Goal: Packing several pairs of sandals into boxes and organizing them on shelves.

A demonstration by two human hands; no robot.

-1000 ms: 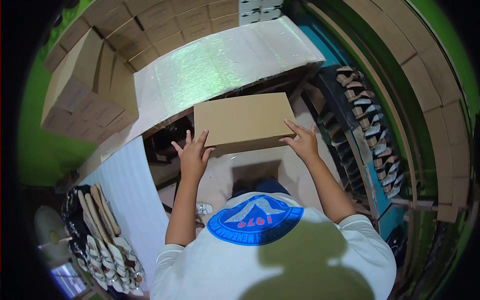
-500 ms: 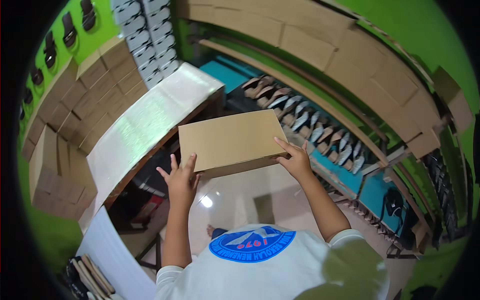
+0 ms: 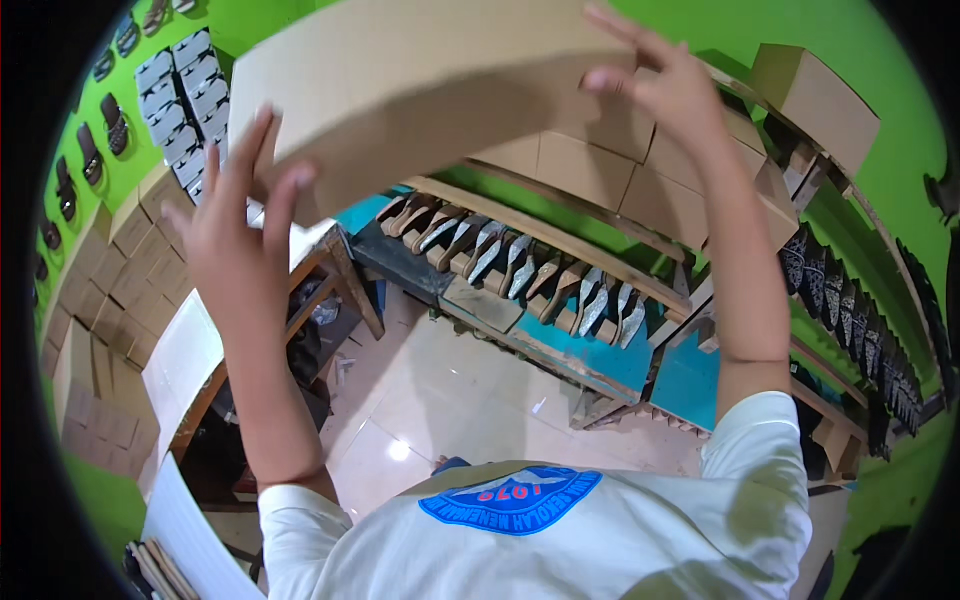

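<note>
A plain brown cardboard box [image 3: 430,70] is held up at the top of the view, its upper edge cut off by the picture's border. At its near left corner is my left hand [image 3: 245,205], thumb on the side and fingers along the edge. My right hand [image 3: 660,90] grips the box's right end, thumb against the near side and fingers over the top. Both arms are raised and stretched forward. Behind the box, brown cardboard boxes [image 3: 590,170] stand in a row on a rack, partly hidden by it.
Below that rack, several shoes [image 3: 500,262] line a teal shelf [image 3: 600,355]. A white-topped table [image 3: 190,335] stands at left, beside stacked boxes [image 3: 125,285]. Sandals [image 3: 88,155] hang on the green wall. Another box [image 3: 815,105] sits high at right. Tiled floor [image 3: 450,390] lies below.
Both hands have lifted the box up and forward, from the middle of the view to its top. The view has shifted towards the shoe rack.
</note>
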